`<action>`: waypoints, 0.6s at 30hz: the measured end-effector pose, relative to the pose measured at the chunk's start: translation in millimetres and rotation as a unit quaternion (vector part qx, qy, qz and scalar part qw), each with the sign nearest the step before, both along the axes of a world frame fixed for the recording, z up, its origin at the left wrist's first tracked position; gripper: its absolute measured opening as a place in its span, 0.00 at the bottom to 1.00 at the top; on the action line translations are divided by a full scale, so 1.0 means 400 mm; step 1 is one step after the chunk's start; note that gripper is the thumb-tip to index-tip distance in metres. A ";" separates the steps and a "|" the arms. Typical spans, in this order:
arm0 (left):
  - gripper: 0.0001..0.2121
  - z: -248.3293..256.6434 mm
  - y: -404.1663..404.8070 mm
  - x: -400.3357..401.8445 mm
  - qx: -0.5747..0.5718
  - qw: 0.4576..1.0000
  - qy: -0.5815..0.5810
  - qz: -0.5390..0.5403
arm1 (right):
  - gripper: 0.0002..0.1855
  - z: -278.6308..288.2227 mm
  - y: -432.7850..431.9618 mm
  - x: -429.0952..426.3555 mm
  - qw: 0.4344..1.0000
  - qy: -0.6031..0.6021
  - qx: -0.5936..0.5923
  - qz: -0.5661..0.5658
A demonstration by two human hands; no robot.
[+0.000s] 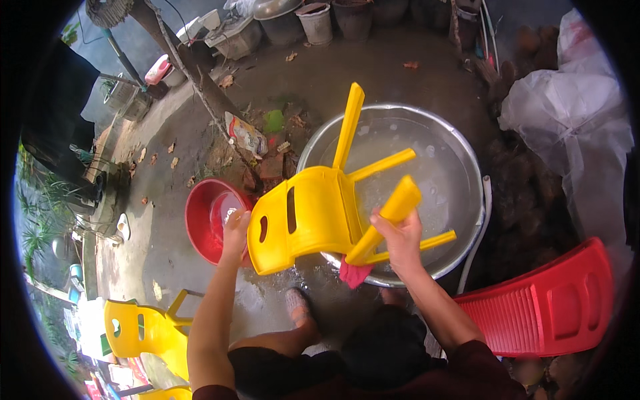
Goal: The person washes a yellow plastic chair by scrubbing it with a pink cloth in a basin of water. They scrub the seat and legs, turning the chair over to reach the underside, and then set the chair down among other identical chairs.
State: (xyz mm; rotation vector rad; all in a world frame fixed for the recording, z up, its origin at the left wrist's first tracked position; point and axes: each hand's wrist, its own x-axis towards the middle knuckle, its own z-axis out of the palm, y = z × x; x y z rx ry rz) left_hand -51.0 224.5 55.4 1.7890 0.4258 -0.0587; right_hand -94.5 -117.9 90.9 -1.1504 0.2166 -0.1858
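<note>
A small yellow plastic chair (320, 210) is tilted on its side over the near left part of a large round metal basin (470, 150) of cloudy water. My left hand (236, 230) grips the edge of its backrest. One of the chair's legs is in my right hand (402, 237), above the basin. A pink cloth (354, 272) hangs at the lower end of that leg, beside the basin's rim; what holds it there is hidden.
Left of the basin stands a red plastic basin (200, 220). Another yellow chair (150, 325) is at the lower left. A red plastic washboard (530, 310) lies at the right, near a pale hose (482, 235). Pots and tubs line the far edge. The ground is wet.
</note>
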 end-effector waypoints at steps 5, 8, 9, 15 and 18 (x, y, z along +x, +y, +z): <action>0.20 0.112 -0.299 -0.063 0.117 0.949 -0.181 -0.228 | 0.24 -0.021 0.042 0.022 0.986 0.011 -0.142 0.092; 0.21 0.175 -0.434 -0.110 0.087 0.944 -0.191 -0.254 | 0.25 -0.084 0.044 -0.009 0.926 -0.041 -0.308 0.215; 0.21 0.178 -0.445 -0.117 0.103 0.941 -0.176 -0.272 | 0.25 -0.102 0.041 -0.022 0.933 -0.038 -0.281 0.223; 0.13 0.083 -0.427 -0.102 0.110 0.934 -0.152 -0.305 | 0.27 -0.280 -0.066 -0.081 0.889 -0.012 -0.400 0.222; 0.14 0.054 -0.437 -0.113 0.106 0.940 -0.127 -0.299 | 0.30 -0.380 -0.047 -0.113 0.827 0.020 -0.456 0.329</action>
